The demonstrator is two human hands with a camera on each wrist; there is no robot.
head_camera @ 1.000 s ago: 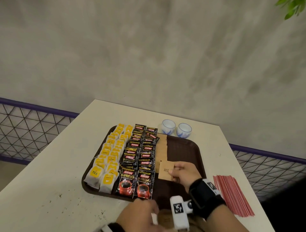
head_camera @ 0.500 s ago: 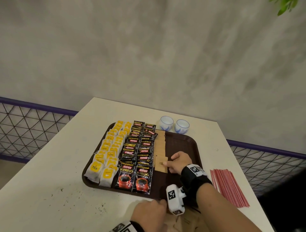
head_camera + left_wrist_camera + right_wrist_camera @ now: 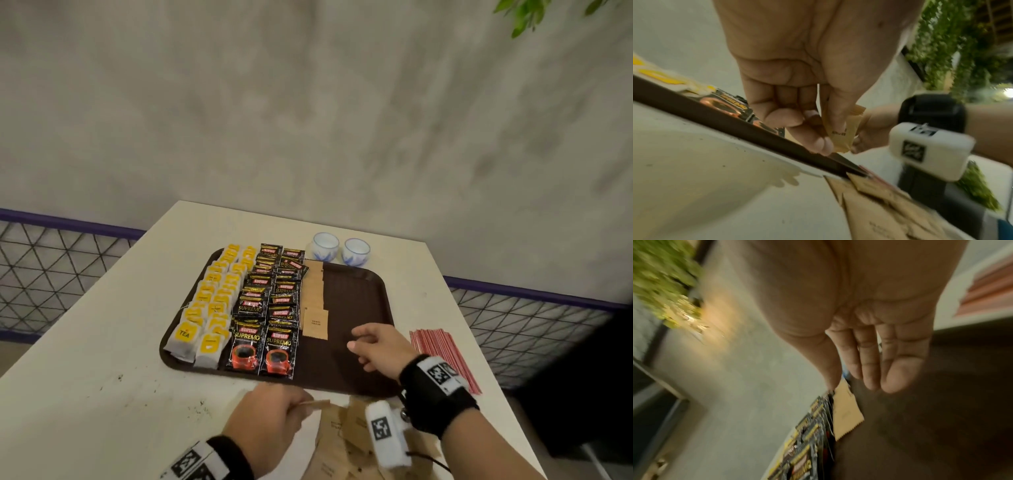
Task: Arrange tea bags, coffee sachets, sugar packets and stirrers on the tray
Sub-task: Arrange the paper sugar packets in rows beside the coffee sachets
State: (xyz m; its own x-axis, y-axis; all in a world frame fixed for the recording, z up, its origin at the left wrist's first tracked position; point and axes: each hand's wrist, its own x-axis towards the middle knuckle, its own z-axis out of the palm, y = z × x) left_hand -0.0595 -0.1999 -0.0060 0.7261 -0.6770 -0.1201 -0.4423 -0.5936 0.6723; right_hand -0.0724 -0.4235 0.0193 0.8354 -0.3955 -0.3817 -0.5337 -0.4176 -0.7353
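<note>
A brown tray (image 3: 356, 294) holds rows of yellow tea bags (image 3: 212, 308), black coffee sachets (image 3: 270, 308) and a column of brown sugar packets (image 3: 314, 301). The nearest sugar packet (image 3: 315, 323) (image 3: 844, 415) lies flat beside the coffee. My right hand (image 3: 376, 346) (image 3: 869, 363) hovers over the bare tray floor, fingers relaxed and empty. My left hand (image 3: 270, 414) (image 3: 818, 129) pinches a brown sugar packet (image 3: 840, 138) (image 3: 317, 404) just in front of the tray's near rim (image 3: 735, 125). Red stirrers (image 3: 442, 356) lie on the table right of the tray.
A loose pile of brown sugar packets (image 3: 346, 442) (image 3: 890, 206) lies on the white table (image 3: 102, 394) near its front edge. Two small white cups (image 3: 339, 251) stand behind the tray. A wire fence (image 3: 51, 267) flanks the table, and a concrete wall rises behind it.
My right hand let go of the sugar packet on the tray and drew back to the right. My left hand lifted a sugar packet from the pile toward the tray's front rim.
</note>
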